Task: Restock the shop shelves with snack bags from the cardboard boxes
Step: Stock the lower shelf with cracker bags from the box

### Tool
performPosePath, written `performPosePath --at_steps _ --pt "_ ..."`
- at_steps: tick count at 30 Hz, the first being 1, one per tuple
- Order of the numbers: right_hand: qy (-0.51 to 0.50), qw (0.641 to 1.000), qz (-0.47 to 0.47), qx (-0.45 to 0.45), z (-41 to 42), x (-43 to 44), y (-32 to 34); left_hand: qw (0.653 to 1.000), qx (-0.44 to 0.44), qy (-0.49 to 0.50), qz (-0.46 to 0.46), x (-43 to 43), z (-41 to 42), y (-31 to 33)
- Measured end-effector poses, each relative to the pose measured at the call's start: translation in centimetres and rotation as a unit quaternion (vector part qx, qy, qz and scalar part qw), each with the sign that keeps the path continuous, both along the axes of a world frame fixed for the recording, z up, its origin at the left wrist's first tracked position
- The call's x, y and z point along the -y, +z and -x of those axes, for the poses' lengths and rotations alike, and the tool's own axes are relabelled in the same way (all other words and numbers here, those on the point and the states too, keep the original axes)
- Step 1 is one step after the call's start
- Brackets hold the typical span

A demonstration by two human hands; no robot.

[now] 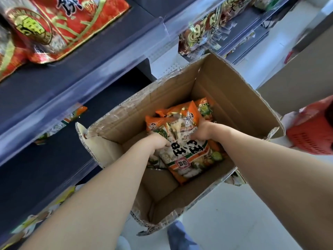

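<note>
An open cardboard box [225,98] stands on the floor below me with several orange snack bags inside. Both my hands reach into it. My left hand [158,141] grips the left edge of the top orange snack bag [187,156], and my right hand [203,131] grips its right edge. More orange bags [173,118] lie under and behind it. The fingertips of both hands are hidden behind the bag.
Dark shelves [54,83] with clear front rails run along the left, holding a big red bag [68,26] above and an orange bag [72,114] lower down. More red bags [203,31] sit further along. A red basket [313,130] stands at right on the pale floor [234,222].
</note>
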State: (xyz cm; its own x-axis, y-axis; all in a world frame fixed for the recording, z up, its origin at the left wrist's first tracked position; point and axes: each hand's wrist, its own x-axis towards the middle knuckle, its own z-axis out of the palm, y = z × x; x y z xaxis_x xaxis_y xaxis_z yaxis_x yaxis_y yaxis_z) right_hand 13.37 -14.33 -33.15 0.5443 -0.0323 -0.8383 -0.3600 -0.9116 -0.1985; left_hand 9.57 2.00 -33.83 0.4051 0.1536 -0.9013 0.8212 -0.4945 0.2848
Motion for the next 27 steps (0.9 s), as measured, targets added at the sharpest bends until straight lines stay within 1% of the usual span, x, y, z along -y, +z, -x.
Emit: performPosePath --at_steps 2,7,10,12,14,16,18,21,22,24,25,27 --pt "-0.031 1.0 -0.002 -0.002 -0.2 -0.1 -0.4 0.998 -0.021 0.049 0.039 0.0 0.1 -0.4" --pt "-0.092 0.995 -0.035 0.0 -0.9 0.1 -1.3 0.985 -0.029 0.153 0.077 -0.3 0.2 -1.9" --pt "-0.12 0.991 -0.06 -0.005 -0.9 0.4 -1.5 0.977 -0.019 0.188 0.097 -0.7 0.4 -2.1" --pt "-0.134 0.988 -0.074 0.015 -0.9 0.5 -1.6 0.976 0.001 0.198 0.093 -1.2 0.4 -2.4" --pt "-0.133 0.987 -0.081 0.026 -0.7 0.5 -1.4 0.981 0.024 0.177 0.075 -1.7 0.3 -2.5" --pt "-0.123 0.987 -0.102 0.026 -0.5 0.3 -1.0 0.993 0.025 0.099 0.065 -1.6 0.3 -2.0" --pt "-0.105 0.986 -0.119 0.046 -0.2 -0.1 -0.1 0.997 0.037 0.037 0.049 -1.0 0.4 -1.6" --pt "-0.058 0.985 -0.141 0.077 0.1 -0.9 2.3 0.994 0.07 -0.067 -0.052 -0.9 0.3 -0.2" --pt "-0.043 0.984 -0.153 0.082 0.1 -0.9 3.2 0.991 0.096 -0.083 -0.042 -0.9 0.1 0.2" --pt "-0.018 0.98 -0.173 0.094 -0.1 -0.8 5.3 0.986 0.139 -0.086 0.025 -1.1 0.0 1.6" --pt "-0.012 0.978 -0.181 0.102 -0.1 -0.8 6.4 0.983 0.156 -0.082 0.044 -1.1 0.0 2.5" --pt "-0.007 0.975 -0.19 0.119 0.1 -0.6 8.3 0.977 0.193 -0.067 0.053 -1.2 0.0 4.3"
